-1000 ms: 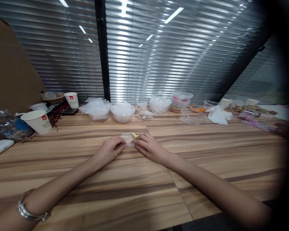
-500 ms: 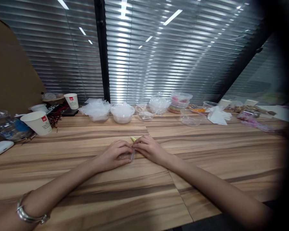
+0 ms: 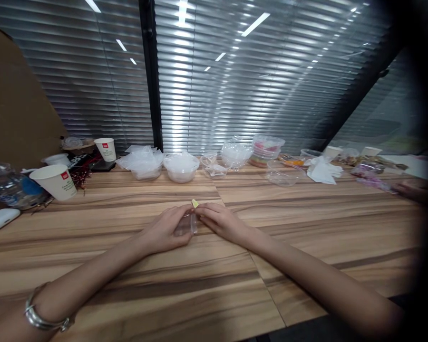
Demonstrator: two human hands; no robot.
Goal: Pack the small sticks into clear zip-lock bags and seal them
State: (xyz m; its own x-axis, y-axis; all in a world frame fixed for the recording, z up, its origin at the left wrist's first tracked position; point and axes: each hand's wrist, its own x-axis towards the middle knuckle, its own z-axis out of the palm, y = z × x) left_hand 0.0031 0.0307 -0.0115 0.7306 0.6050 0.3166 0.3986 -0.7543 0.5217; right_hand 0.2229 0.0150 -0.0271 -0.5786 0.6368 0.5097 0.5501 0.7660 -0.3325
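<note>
My left hand rests on the table, its fingers and thumb closed around a small clear plastic bag with a whitish edge. My right hand meets it from the other side, fingertips pressed together at the bag's top edge. A small pale yellow piece sticks up between the fingertips of both hands; its kind is too small to make out, and its lower end is hidden. A silver bracelet circles my left wrist.
Clear bowls with white film and stacked tubs line the table's back. Paper cups, a bottle and a white case stand left. Crumpled tissue lies right. Another person's hand is at the far right.
The yellow piece has shifted slightly left and now stands more upright at the fingertips. More of the clear bag shows. Another person's hand has appeared at the far right.
</note>
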